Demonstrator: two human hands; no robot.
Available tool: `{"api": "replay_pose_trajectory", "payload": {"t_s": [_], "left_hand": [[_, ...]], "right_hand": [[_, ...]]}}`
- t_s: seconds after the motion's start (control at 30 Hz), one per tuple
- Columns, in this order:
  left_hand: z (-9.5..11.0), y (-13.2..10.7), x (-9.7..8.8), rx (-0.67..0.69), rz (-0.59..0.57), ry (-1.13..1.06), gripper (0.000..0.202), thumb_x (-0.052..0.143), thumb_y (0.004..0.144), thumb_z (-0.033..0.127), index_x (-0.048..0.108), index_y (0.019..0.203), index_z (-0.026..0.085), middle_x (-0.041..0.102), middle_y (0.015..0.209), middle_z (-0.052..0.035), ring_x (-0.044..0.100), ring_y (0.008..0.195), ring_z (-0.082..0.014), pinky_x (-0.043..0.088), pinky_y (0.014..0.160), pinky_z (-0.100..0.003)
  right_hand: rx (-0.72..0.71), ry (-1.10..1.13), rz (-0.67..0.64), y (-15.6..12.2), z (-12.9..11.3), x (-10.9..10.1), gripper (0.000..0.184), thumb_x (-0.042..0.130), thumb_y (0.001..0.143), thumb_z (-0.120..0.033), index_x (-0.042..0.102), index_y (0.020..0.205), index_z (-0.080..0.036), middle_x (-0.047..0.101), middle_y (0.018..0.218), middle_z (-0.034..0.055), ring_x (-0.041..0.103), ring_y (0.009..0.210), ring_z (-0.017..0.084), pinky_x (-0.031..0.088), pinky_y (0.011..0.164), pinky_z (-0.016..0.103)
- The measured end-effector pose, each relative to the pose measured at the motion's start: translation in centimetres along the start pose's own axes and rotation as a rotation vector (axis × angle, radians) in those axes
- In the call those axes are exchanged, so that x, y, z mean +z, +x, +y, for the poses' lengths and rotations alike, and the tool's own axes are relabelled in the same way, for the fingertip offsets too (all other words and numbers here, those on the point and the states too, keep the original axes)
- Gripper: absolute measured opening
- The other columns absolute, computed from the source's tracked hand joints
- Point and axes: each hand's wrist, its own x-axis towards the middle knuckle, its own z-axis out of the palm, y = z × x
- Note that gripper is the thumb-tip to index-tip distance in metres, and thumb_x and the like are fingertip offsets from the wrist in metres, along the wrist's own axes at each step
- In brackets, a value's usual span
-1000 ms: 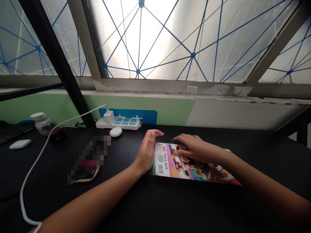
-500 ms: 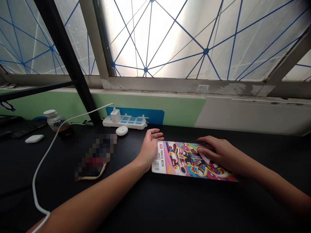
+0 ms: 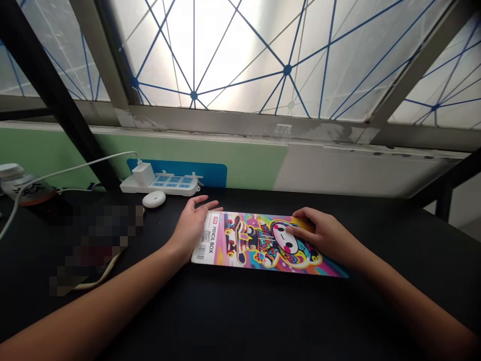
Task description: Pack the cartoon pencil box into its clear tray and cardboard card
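Pencil box (image 3: 255,245) near the worktop's (image 3: 244,321) back edge.
Left hand (image 3: 190,228) spread against one end; right hand (image 3: 325,233) gripping far side.

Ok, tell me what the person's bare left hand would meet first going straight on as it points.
Past a strip of black desk, the bare left hand would probably meet the light green painted wall; depth is hard to judge.

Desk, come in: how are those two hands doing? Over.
Left hand at barcode end of pencil box. Right hand gripping it, thumb on top. White case apart, left, by power strip.
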Motion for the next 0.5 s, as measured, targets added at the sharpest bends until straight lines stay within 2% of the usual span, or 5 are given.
{"api": "replay_pose_trajectory", "payload": {"t_s": [0.1,0.2,0.27,0.4,0.5], "left_hand": [[0.1,-0.2,-0.1,-0.018,0.021,0.007,0.022,0.057,0.093,0.035,0.058,0.112,0.023,0.074,0.113,-0.0081,0.074,0.069,-0.0221,0.059,0.056,-0.032],[0.3,0.0,-0.2,-0.038,-0.061,-0.044,0.041,0.047,0.094,0.055,0.066,0.102,0.020,0.076,0.096,-0.0074,0.073,0.070,-0.0242,0.058,0.058,-0.033],[0.9,0.3,-0.5,0.034,-0.128,-0.071,0.045,0.046,0.094,0.057,0.068,0.096,0.018,0.075,0.093,-0.0069,0.071,0.071,-0.0232,0.057,0.060,-0.031],[3.5,1.0,-1.5,0.194,-0.245,-0.174,0.035,0.049,0.094,0.045,0.067,0.088,0.016,0.074,0.100,-0.0093,0.069,0.079,-0.0209,0.056,0.071,-0.030],[5.5,1.1,-2.4,0.175,-0.394,-0.075,0.031,0.052,0.092,0.044,0.067,0.099,0.017,0.072,0.110,-0.0114,0.069,0.097,-0.0269,0.055,0.081,-0.037]], "right_hand": [[-0.160,-0.078,0.230,-0.4,0.0,-0.3,0.041,0.065,0.083,-0.063,0.062,0.092,-0.023,0.071,0.090,0.0067,0.067,0.077,0.025,0.054,0.067,0.036],[-0.392,-0.194,0.512,-1.0,-0.7,-0.8,0.036,0.070,0.085,-0.056,0.058,0.089,-0.023,0.069,0.103,0.0093,0.067,0.087,0.025,0.054,0.077,0.038],[-0.507,-0.273,0.603,-1.5,-1.5,-1.2,0.030,0.073,0.086,-0.048,0.056,0.087,-0.024,0.070,0.107,0.0085,0.067,0.091,0.024,0.053,0.082,0.038],[-0.626,-0.357,0.573,-2.7,-3.5,-1.6,0.023,0.071,0.089,-0.035,0.052,0.081,-0.025,0.071,0.106,0.0050,0.068,0.091,0.023,0.052,0.086,0.038],[-0.563,-0.333,0.411,-3.5,-4.9,-1.3,0.021,0.065,0.091,-0.036,0.051,0.079,-0.026,0.071,0.106,0.0065,0.068,0.087,0.024,0.052,0.077,0.037]]}}
